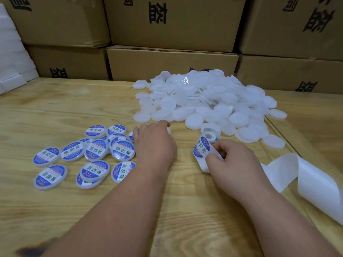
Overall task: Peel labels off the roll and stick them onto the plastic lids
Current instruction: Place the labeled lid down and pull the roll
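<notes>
Between labels: reaching for a fresh lid.
Left hand (pixel 155 143) flat, released; right hand (pixel 233 160) pinching label roll (pixel 203 145); next, peeling.

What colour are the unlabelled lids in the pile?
Translucent white pile of lids, clearest in the head view.

White lids (pixel 204 101) lay heaped at 1 o'clock; labelled lids (pixel 96 151) at 9; roll (pixel 203 145) stood centre-right.
</notes>
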Demonstrator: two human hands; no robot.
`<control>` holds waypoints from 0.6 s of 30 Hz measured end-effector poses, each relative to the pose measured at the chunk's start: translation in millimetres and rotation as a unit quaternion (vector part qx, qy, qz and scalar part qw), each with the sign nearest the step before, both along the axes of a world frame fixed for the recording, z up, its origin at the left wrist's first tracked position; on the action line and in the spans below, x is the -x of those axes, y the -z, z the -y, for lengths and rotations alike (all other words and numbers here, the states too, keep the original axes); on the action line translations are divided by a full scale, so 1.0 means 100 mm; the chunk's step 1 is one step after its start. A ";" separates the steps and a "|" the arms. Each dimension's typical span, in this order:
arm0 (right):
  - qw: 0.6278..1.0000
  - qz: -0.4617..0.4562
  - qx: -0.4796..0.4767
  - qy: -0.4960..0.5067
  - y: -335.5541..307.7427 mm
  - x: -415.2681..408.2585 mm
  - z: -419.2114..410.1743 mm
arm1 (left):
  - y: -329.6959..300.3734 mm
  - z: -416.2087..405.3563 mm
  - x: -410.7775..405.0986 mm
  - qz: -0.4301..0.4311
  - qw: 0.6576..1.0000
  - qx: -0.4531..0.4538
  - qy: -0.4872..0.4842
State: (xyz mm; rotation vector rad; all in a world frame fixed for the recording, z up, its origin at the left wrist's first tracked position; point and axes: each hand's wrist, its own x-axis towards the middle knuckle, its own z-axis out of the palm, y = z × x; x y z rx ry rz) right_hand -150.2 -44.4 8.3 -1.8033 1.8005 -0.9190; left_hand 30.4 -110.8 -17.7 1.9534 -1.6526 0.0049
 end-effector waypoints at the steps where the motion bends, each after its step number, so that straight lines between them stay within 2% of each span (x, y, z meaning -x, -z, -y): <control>1: 1.000 -0.001 0.005 -0.002 0.01 0.00 0.00 | 0.00 -0.01 0.01 -0.010 1.000 0.017 0.014; 5: 0.999 -0.016 0.027 -0.006 0.04 0.00 0.02 | 0.03 -0.03 0.00 0.002 0.998 0.050 0.045; 9: 0.999 -0.012 0.030 -0.006 0.05 0.01 0.03 | 0.04 -0.02 -0.01 0.003 0.999 -0.050 0.006; 12: 1.000 -0.003 0.025 -0.009 0.05 0.03 0.03 | 0.03 0.01 -0.03 -0.012 0.995 -0.084 -0.044; 18: 1.000 0.002 0.025 -0.007 0.05 0.03 0.04 | 0.00 0.07 -0.05 -0.055 0.998 -0.031 0.011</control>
